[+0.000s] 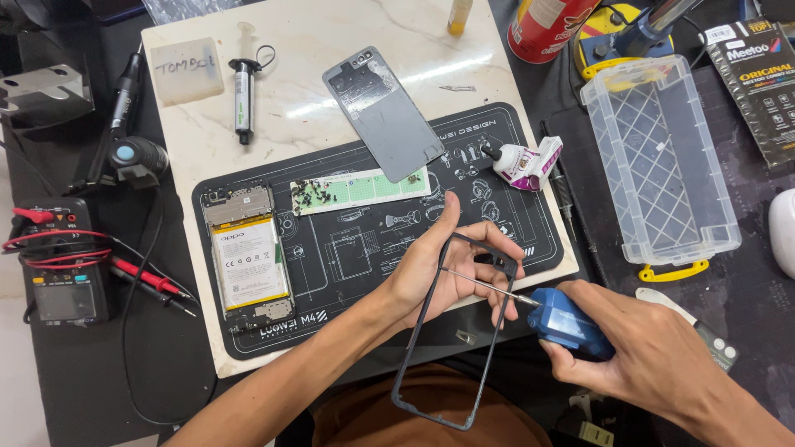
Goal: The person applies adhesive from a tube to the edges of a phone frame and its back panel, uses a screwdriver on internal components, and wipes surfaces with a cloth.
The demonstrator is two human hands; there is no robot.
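Opened phone (247, 258) with its battery exposed lies at the left edge of the black work mat (364, 248). Grey back cover (383, 113) lies at the mat's top edge, a screw strip (360, 190) just below it. Glue tube (525, 162) sits at the mat's top right corner. Clear plastic box (658, 161) stands off the mat's right side, multimeter (56, 265) far left.

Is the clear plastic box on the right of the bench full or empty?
Empty: the clear plastic box has no lid on it, and only its ribbed lattice bottom shows through; nothing lies inside.
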